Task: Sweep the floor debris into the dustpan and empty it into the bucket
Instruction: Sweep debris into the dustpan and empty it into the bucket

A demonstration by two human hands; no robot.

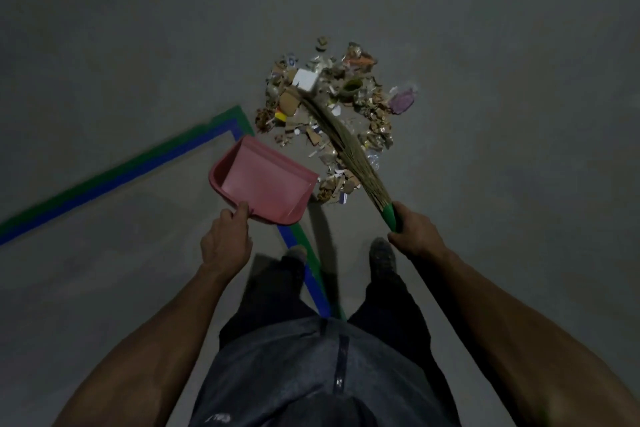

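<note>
- Nearest the camera, the person's grey shirt (311, 374) and dark trousers fill the lower frame; both shoes stand on the floor just short of the work area.
- Left hand (227, 239): grip clenched on the rear edge of the pink plastic dustpan (265, 178), thumb on top. The pan appears light and stiff; its rear is the sound place to hold. Its open lip faces the pile, and whether it touches the floor cannot be told.
- Right hand (417, 230): grip clenched around the green handle of the straw-bristle broom (346, 146). The bristles look soft and flexible, so short, low strokes should carry better.
- Mixed pile of cardboard scraps, paper bits and wrappers (329, 107) lies on the floor just beyond the pan, with the broom head laid across it. The pieces look light and loose, and are likely to scatter under a hard stroke.
- Smooth grey concrete floor (138, 45), dimly lit; green and blue tape lines (114, 173) run under the pan.
- No bucket is in view.
</note>
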